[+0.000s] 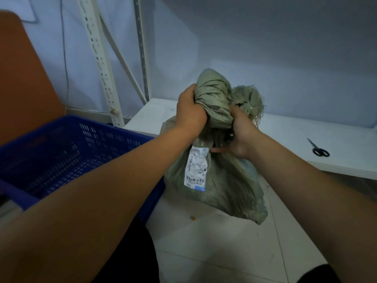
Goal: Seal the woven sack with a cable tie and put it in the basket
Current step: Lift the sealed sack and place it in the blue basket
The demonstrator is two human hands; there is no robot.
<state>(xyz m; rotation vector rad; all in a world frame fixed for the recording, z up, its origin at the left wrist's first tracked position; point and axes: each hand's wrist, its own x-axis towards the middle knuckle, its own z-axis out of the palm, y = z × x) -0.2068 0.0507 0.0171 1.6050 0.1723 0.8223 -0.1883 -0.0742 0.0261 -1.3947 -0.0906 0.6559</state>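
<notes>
A grey-green woven sack [224, 186] stands on the tiled floor in the middle of the view, with a white barcode label [196, 168] on its front. Its top is bunched into a twisted neck with frayed threads spilling to the right. My left hand [190, 111] grips the bunched neck from the left. My right hand [239, 135] grips the neck lower down from the right. A blue perforated plastic basket [67, 152] sits on the left, right beside the sack. No cable tie is visible.
A low white shelf board [306, 144] runs behind the sack, with black-handled scissors [319, 149] lying on it at the right. White slotted rack uprights [102, 64] stand at the back left. An orange panel [22, 78] rises behind the basket.
</notes>
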